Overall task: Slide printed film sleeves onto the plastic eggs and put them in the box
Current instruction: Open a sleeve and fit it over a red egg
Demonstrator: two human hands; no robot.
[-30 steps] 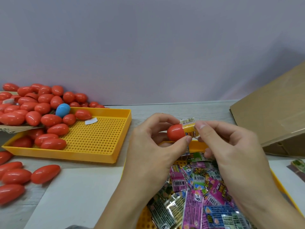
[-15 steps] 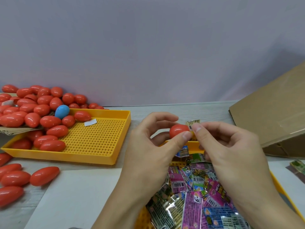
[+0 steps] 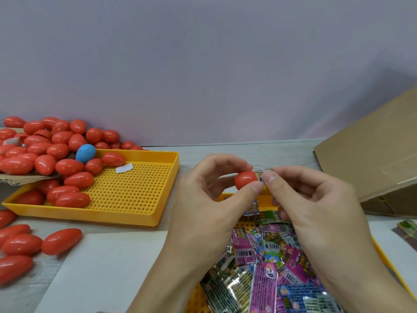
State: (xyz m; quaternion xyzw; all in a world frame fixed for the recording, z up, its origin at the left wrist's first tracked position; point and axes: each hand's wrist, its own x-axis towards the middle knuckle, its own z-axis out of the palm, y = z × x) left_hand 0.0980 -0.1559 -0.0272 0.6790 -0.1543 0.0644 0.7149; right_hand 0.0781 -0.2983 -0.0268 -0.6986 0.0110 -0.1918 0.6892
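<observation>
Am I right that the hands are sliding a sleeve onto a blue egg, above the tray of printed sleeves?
Not quite: the egg between the left hand and right hand is red, as the head view shows. The rest holds, with the sleeve above the tray of printed sleeves.

wall (image 3: 203, 64): plain lilac, evenly lit | table (image 3: 225, 152): pale grey wood-grain

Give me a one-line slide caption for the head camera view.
Left hand holds a red plastic egg while the right hand pulls a printed film sleeve onto it, above a tray of sleeves.
</observation>
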